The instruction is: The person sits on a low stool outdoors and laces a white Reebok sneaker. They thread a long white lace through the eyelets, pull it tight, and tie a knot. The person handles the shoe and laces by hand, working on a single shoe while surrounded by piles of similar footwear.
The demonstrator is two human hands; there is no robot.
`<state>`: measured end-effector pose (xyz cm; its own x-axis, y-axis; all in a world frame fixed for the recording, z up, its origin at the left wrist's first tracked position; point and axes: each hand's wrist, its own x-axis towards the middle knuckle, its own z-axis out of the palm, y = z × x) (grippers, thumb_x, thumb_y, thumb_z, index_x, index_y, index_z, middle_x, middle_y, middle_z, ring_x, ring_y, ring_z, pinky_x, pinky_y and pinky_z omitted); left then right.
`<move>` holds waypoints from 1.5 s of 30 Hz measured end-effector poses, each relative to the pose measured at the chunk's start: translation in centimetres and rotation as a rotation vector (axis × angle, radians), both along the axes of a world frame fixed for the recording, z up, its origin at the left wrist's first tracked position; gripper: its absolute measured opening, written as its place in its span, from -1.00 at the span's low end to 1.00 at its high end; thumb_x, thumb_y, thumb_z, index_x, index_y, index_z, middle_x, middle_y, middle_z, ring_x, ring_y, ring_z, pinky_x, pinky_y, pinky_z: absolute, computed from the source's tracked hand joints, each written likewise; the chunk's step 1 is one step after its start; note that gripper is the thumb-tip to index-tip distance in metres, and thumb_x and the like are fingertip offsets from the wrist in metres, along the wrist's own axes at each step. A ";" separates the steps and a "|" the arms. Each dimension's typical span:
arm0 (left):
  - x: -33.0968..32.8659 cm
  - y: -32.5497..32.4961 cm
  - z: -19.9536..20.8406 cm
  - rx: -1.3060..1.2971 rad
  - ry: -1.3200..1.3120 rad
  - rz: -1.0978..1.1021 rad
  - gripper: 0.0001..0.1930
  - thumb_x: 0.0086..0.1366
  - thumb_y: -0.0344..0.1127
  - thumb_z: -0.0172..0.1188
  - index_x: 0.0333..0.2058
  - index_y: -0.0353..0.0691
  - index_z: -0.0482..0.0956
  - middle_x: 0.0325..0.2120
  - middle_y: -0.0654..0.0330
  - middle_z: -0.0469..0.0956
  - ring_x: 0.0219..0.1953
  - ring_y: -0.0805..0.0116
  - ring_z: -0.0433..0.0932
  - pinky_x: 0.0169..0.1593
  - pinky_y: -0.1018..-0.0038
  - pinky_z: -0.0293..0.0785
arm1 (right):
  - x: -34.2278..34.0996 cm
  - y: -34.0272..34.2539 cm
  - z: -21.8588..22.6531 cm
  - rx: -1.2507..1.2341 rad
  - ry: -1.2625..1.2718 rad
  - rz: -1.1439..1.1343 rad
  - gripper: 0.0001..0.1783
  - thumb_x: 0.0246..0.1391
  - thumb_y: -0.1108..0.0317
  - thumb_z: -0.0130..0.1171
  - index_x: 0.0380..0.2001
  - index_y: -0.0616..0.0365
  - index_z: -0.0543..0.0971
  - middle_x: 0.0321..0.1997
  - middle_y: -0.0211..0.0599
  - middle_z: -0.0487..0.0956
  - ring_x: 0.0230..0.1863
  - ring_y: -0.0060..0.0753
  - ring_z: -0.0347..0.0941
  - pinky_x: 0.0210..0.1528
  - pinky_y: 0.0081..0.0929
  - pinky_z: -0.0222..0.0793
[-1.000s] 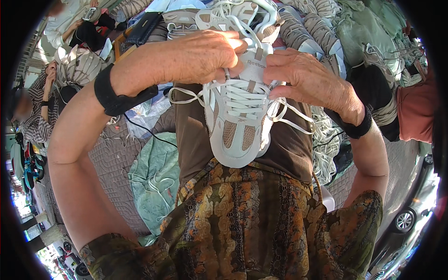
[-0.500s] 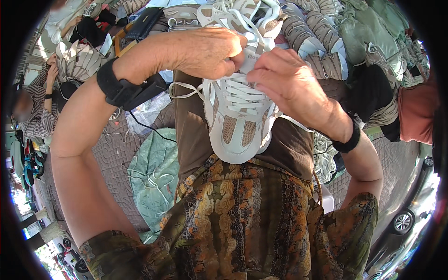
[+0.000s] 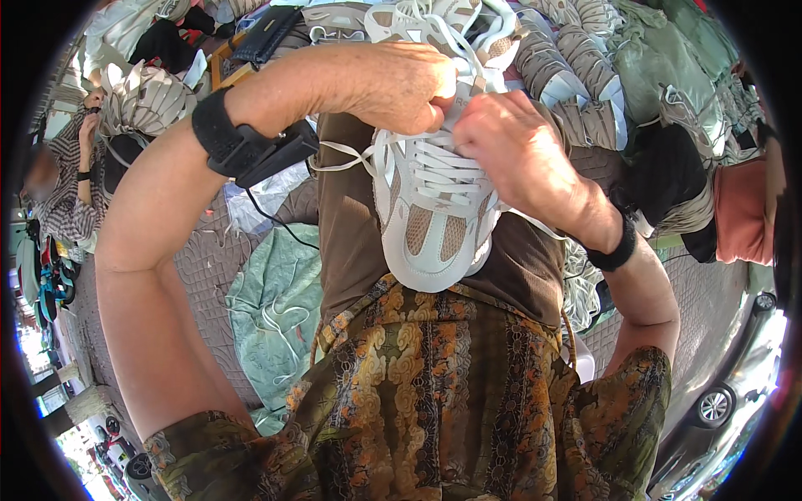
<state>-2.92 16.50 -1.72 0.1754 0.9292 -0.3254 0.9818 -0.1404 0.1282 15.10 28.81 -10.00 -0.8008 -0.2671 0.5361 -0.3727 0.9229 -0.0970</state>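
I find the white-and-tan mesh shoe (image 3: 436,230) on brown trousers (image 3: 344,250), toe near. Left hand (image 3: 413,90) and right hand (image 3: 514,150) curl at its lacing; I cannot tell what either grip pinches. Grey-brown patterned paving (image 3: 200,275) carries a crumpled pale-green sheet (image 3: 267,313), left; a dark car (image 3: 716,407) stands right.

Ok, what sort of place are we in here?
Probably an outdoor roadside work area: a car shows at the right, patterned paving covers the ground, and rows of shoes lie near the top of the view.
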 end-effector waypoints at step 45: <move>1.8 -1.3 -7.4 0.592 -0.980 0.226 -0.90 0.37 -0.42 0.05 -0.33 -0.32 0.47 -0.45 0.16 0.60 -0.36 0.40 0.57 -0.17 0.45 0.47 | -1.9 2.7 5.2 -0.008 -0.616 0.105 -0.87 0.08 0.35 0.05 -0.34 0.12 0.55 -0.44 -0.16 0.54 -0.34 -0.07 0.52 -0.24 -0.17 0.42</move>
<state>-1.14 15.16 -9.08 -0.0780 0.9326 0.3524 0.5088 -0.2667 0.8185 13.18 31.55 -4.75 -0.9332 -0.3590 -0.0140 -0.3347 0.8828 -0.3295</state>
